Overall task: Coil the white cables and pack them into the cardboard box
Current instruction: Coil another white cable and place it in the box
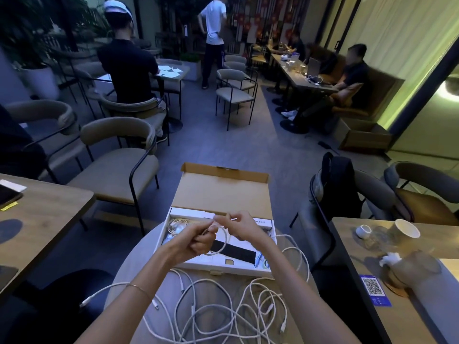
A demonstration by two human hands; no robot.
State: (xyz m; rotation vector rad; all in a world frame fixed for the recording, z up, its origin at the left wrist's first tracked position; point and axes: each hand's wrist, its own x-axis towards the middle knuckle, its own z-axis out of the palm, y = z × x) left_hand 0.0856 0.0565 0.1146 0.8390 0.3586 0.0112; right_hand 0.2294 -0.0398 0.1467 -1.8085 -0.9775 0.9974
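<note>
An open cardboard box [221, 194] lies on a small round table [124, 271], its lid folded back away from me. Above its white tray my left hand [197, 238] grips a loop of white cable [224, 240], fingers curled round it. My right hand [239, 225] pinches the same cable a little further along, and the cable trails off to the right over the box edge. A coiled cable [175, 225] lies in the box's left corner. Several loose white cables [223, 311] lie tangled on the table in front of the box.
Inside the box are a black strip [238, 253] and a white inner carton [191, 214]. A wooden table with cups [403, 230] and a QR card [373, 290] stands at right, another table with a phone [10, 192] at left. Chairs and seated people fill the room beyond.
</note>
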